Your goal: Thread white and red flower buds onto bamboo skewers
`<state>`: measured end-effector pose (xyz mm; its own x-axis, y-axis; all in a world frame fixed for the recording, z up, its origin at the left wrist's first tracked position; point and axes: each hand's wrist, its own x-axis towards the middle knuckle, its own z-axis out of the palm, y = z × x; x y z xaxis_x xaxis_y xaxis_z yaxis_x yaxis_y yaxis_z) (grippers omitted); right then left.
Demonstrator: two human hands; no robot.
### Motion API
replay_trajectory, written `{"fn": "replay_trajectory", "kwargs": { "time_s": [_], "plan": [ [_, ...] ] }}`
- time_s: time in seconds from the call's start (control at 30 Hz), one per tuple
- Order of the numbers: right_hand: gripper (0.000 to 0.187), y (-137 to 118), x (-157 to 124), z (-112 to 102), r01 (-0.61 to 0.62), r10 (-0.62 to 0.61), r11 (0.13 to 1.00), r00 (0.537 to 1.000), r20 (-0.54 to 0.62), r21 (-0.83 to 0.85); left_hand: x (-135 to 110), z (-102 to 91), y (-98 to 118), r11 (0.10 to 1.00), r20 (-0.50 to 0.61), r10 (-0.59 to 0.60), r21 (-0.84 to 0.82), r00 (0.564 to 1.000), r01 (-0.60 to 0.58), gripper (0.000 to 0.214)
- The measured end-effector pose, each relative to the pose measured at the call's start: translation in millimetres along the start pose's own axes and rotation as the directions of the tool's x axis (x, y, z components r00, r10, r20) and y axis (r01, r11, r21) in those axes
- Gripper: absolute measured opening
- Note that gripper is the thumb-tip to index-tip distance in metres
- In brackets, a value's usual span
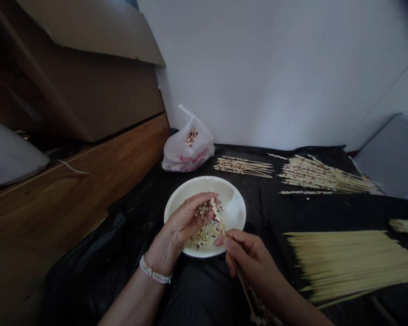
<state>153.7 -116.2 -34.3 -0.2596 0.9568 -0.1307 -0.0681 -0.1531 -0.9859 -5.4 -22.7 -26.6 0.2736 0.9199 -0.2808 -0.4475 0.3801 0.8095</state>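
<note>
My left hand (189,218) is cupped over the white bowl (238,213), with pale and dark-red corn-like kernels (202,209) in its curled fingers. Between thumb and fingers my right hand (246,251) pinches a thin wooden skewer (242,281), which slants up toward my left hand. Pale kernels are threaded along the skewer's upper part, beside my left fingertips. More loose kernels (204,236) lie in the bottom of the bowl under my hands. Below my right wrist are more kernel-covered pieces (263,312), dim and partly hidden by my forearm.
A tied plastic bag (190,149) of kernels stands behind the bowl. Two groups of threaded skewers, a smaller pile (240,166) and a larger pile (313,175), lie on black plastic sheeting (258,199). Bare skewers (353,262) lie at right; a cardboard box (98,90) stands at left.
</note>
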Motion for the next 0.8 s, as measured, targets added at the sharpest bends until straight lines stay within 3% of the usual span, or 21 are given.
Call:
{"fn": "replay_trajectory", "kwargs": {
  "time_s": [0.13, 0.3, 0.5, 0.8],
  "plan": [
    [0.031, 2, 2, -1, 0.007, -0.006, 1.000, 1.000, -0.007, 0.018, -2, 7.1, 2, 0.992, -0.048, -0.097, -0.080, 0.994, 0.093, 0.014],
    [0.032, 3, 5, -2, -0.030, 0.032, 0.999, 0.999, -0.035, 0.039, -3, 16.0, 5, 0.961, -0.131, -0.164, -0.246, 0.978, 0.128, 0.011],
    [0.032, 4, 4, -1, -0.033, 0.033, 0.999, 0.999, 0.000, 0.003, 3, 6.5, 6, 0.915, -0.211, -0.129, -0.403, 0.969, 0.034, 0.050],
    [0.034, 2, 2, -1, -0.038, 0.038, 0.999, 0.999, 0.000, 0.007, 6, 4.1, 11, 0.762, -0.252, -0.222, -0.648, 0.942, 0.007, 0.041]
  ]
}}
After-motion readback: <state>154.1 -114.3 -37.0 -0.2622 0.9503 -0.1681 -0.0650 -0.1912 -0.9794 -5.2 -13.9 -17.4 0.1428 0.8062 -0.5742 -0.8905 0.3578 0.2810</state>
